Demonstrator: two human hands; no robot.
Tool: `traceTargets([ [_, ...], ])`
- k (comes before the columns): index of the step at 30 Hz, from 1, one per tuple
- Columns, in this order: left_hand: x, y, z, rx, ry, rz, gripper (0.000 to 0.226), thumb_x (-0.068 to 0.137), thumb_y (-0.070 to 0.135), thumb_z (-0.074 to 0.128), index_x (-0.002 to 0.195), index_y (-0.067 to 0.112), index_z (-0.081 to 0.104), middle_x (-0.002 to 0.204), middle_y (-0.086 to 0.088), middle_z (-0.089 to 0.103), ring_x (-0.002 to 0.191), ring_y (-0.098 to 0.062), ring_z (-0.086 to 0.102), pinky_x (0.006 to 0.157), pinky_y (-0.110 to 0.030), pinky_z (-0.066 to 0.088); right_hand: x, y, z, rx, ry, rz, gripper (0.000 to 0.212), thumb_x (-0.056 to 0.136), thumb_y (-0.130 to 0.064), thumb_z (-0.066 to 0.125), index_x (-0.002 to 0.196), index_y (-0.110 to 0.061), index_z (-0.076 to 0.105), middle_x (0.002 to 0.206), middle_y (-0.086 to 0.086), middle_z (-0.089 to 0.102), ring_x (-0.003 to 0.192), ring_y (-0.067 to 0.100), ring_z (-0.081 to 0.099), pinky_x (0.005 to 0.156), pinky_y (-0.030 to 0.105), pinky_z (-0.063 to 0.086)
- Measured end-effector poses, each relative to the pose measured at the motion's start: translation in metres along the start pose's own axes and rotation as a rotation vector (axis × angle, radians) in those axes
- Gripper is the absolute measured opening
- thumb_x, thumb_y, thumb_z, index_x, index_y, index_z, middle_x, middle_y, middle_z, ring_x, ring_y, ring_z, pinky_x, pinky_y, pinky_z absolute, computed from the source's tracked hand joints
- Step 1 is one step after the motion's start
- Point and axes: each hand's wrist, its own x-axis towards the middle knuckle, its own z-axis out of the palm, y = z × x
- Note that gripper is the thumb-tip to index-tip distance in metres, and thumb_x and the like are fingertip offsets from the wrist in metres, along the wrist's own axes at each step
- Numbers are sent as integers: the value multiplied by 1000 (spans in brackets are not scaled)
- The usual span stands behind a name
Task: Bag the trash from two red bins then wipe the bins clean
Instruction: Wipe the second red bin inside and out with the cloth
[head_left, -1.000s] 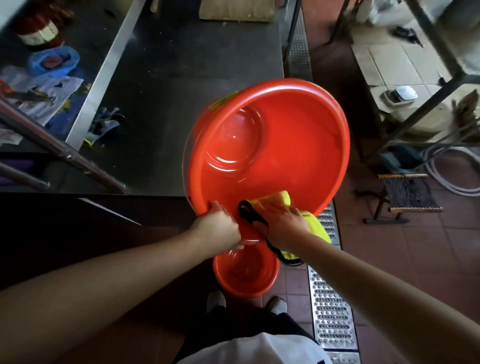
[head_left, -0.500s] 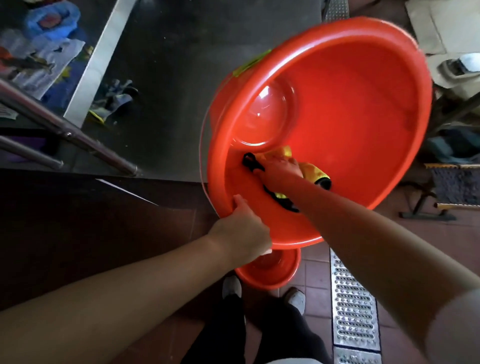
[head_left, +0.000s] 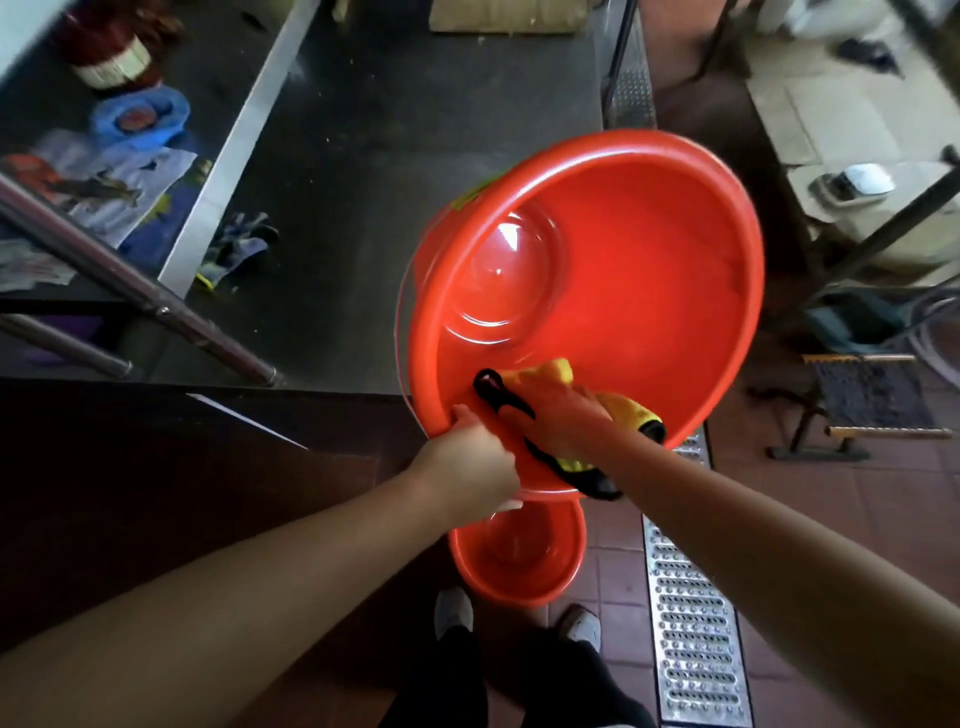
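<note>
- large red bin (head_left: 649, 291) is held off the floor, tilted with its open mouth toward the camera, above the edge of the dark steel counter (head_left: 395, 171); no trash visible inside it.
- left hand (head_left: 467, 467) is clenched on the near lower rim, thumb over the lip, carrying the bin's weight.
- right hand (head_left: 558, 418) presses a yellow cloth with black trim (head_left: 550, 374) flat against the inner wall near that same rim; whether the fingers curl round the cloth or lie straight on it cannot be told.
- second red bin (head_left: 519, 556) stands on the tiled floor just below, near the person's shoes, also showing no trash; judged to be the wiping stage.
- recommendation: work the cloth in overlapping passes from the base ring outward to the rim, turning the bin with the left hand so each section comes under the cloth.
- recommendation: keep the left grip away from the cloth's path; the two hands sit nearly touching.
- risk: a one-handed rim hold on a glossy, possibly wet bin may slip; resting it on the counter would steady it.
</note>
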Motion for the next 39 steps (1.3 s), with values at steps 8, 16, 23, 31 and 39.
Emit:
traceTargets([
  [8,-11,-12,7,46,-21,28,59,99,57,36,91,9,69,88,-10,68,83,-31,66,85,-52,48,-94,0,-5,-232,-47,-173,109,75,-85,52,160,-30,10,166,1,18,151,23,20,117,48,26],
  [16,-38,-35,18,101,27,-32,61,93,65,40,102,12,68,98,-8,70,92,-27,64,91,-42,38,-110,8,-20,-611,87,-207,98,70,-61,76,153,-26,39,148,2,52,135,25,50,99,41,47],
  [23,-51,-41,18,185,-59,-164,71,90,70,41,120,9,64,116,-14,67,119,-41,54,112,-66,9,-113,12,-21,-785,228,-246,85,35,-29,90,117,-14,73,106,6,74,99,29,70,72,42,60],
  [31,-3,30,7,-230,-31,-367,98,88,77,31,151,2,25,153,-26,29,137,-49,29,112,-63,14,-112,11,-27,-737,151,-215,89,54,-38,86,137,-19,60,130,4,66,120,26,62,91,44,55],
  [39,15,17,2,-155,48,-345,95,92,72,28,136,-11,43,138,-39,43,128,-51,44,107,-60,30,-102,26,-13,-558,87,-163,81,92,-56,53,159,-26,20,158,2,37,146,25,31,112,44,30],
])
